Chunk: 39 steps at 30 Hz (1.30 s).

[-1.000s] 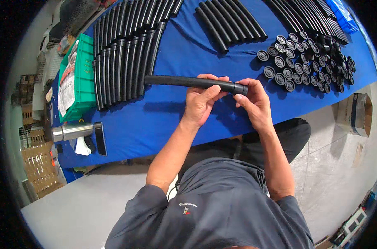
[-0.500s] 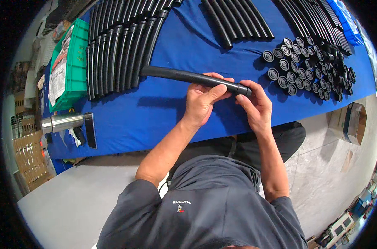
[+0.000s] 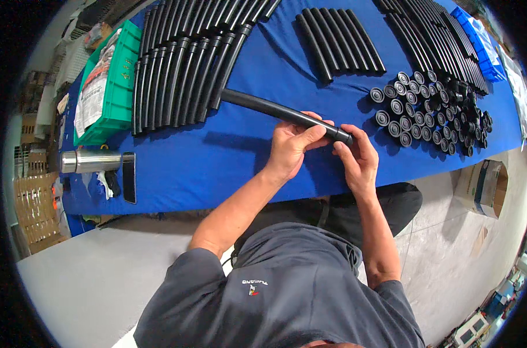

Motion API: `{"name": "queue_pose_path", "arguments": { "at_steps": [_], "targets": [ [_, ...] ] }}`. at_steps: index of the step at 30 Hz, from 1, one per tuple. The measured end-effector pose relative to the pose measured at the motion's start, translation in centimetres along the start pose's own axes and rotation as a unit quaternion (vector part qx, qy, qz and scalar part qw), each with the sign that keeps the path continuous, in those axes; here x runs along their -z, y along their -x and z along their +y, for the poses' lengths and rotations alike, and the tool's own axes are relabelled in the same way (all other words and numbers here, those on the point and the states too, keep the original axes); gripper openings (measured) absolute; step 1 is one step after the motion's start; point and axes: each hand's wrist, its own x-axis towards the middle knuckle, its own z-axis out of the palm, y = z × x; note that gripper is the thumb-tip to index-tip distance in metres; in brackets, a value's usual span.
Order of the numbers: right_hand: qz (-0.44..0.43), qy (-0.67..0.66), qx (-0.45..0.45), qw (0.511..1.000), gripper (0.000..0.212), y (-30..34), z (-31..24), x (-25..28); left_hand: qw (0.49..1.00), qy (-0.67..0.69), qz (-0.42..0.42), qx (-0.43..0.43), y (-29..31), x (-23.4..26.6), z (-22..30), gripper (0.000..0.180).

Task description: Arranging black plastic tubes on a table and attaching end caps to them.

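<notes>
Black tube (image 3: 269,109) slants more than 1 second ago, left hand (image 3: 289,148) gripping it, right hand (image 3: 361,165) pinching its end.

The held tube (image 3: 263,107) looks like black plastic, smooth with a dull sheen; the tubes (image 3: 186,81) at far left share that finish. The caps (image 3: 397,107) at right look like black plastic or rubber, mostly matt, with ringed faces. Lightly wrinkled matt cloth (image 3: 263,64) covers the bench (image 3: 176,191). At left, the crate (image 3: 124,75) is satiny green plastic, the sheet (image 3: 95,98) seemingly paper, the flask (image 3: 98,162) shiny metal. The shirt (image 3: 310,284) is soft, matt fabric.
</notes>
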Motion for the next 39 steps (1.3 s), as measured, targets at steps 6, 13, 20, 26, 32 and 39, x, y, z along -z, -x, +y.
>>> {"name": "queue_pose_path", "arguments": {
  "at_steps": [6, 13, 20, 26, 32, 39],
  "targets": [
    [0.042, -0.074, -0.051, 0.995, 0.034, 0.2, -0.1, 0.3, 0.997, 0.02, -0.04, 0.068, -2.1, 0.2, 0.3, 0.029],
    [0.056, -0.047, -0.03, 0.997, 0.038, -0.5, -1.4, 2.5, 0.984, 0.133, -0.052, 0.107, -5.9, 0.7, 0.9, 0.015],
    [0.061, 0.191, 0.047, 0.979, 0.035, -0.8, -3.1, 3.4, 0.972, 0.21, -0.005, 0.104, -3.7, -0.9, -1.1, 0.007],
    [0.039, 0.146, 0.017, 0.988, 0.033, -1.0, -3.1, 3.5, 0.968, 0.222, -0.013, 0.116, -3.8, -0.4, -1.0, 0.011],
    [0.088, 0.077, 0.007, 0.993, 0.029, -0.7, -2.9, 2.0, 0.969, 0.227, 0.004, 0.097, -3.2, -0.6, -1.0, 0.011],
    [0.079, 0.114, 0.002, 0.99, 0.028, -0.8, -3.2, 2.5, 0.974, 0.206, -0.005, 0.094, -3.7, -1.0, -1.0, 0.013]
  ]
}}
